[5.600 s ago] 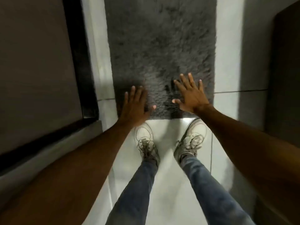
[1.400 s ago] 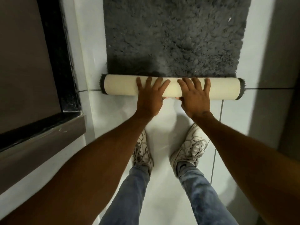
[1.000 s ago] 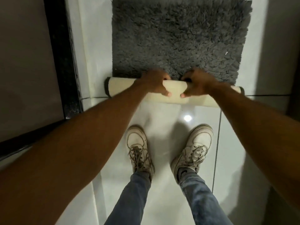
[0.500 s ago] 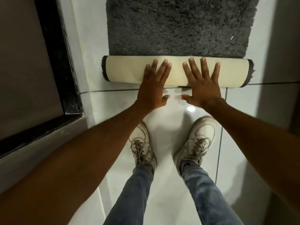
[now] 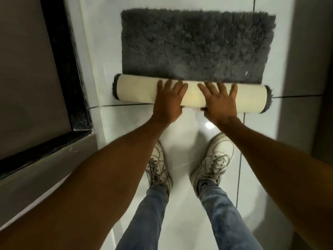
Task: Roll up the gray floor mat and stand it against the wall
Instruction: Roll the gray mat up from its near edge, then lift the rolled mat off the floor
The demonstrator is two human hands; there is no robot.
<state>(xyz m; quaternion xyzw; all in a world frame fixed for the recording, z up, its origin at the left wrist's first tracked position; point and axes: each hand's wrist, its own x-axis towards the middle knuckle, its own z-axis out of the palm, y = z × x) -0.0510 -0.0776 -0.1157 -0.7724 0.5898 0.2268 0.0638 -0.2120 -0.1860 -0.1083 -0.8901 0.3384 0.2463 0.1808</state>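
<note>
The gray shaggy floor mat lies flat on the white tiled floor ahead of me. Its near end is wound into a cream-backed roll lying across the floor. My left hand rests flat on top of the roll near its middle, fingers spread. My right hand presses the roll just to the right of it, fingers apart too. Neither hand closes around the roll. The dark fringe shows at both ends of the roll.
My two white sneakers and jeans stand just behind the roll. A dark-framed panel with a ledge runs along the left. A gray wall borders the right side. White glossy tiles surround the mat.
The roll has moved forward and grown thicker, with less flat mat left ahead. My hands went from gripping over the roll to lying flat on its top.
</note>
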